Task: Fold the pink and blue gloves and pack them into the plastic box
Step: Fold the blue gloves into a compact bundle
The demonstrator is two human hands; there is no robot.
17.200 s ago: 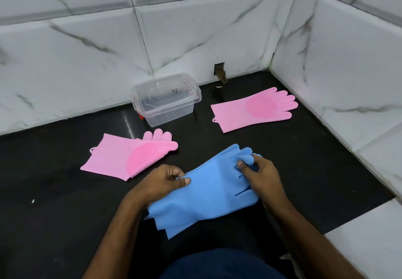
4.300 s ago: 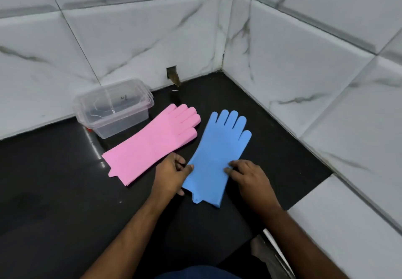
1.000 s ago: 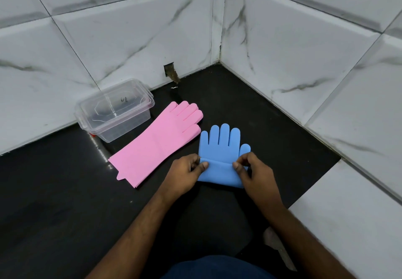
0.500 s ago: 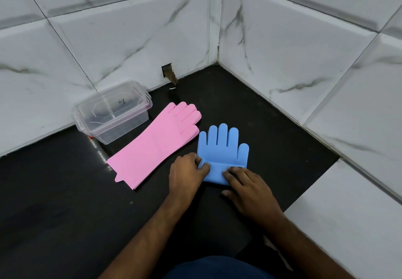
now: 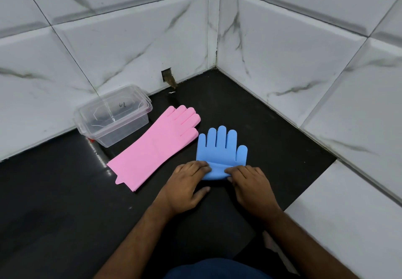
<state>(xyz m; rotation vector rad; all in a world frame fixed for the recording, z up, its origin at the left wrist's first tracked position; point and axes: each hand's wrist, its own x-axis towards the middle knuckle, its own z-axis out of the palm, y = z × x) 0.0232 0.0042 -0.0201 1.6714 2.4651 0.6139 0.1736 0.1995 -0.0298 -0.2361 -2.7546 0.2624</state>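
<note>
Pressing down on the folded cuff of the blue gloves, both hands worked the near edge of the stack on the black counter. The left hand lay at about seven o'clock from the blue stack, its fingers curled over the left end of the fold with the thumb splayed on the counter. The right hand lay at about five o'clock, its fingertips pinching the right end of the same fold. So each grip was closed on the blue rubber, and neither hand was clearly nearer than the other.

The stack's long axis ran from six to twelve o'clock, the doubled cuff toward the person and the glove fingers pointing away. By my reading, the next fold would have to roll along that axis, away from the body, over the fingers.

Farther out, at about ten o'clock, the pink gloves lay flat and unfolded, the cuff toward eight o'clock and the fingers toward one, just beside the blue ones but not touching.

Beyond them, at about eleven o'clock against the wall, stood the plastic box. Its clear lid sat on top, and no glove was inside; whether it held anything else I could not tell.
</note>
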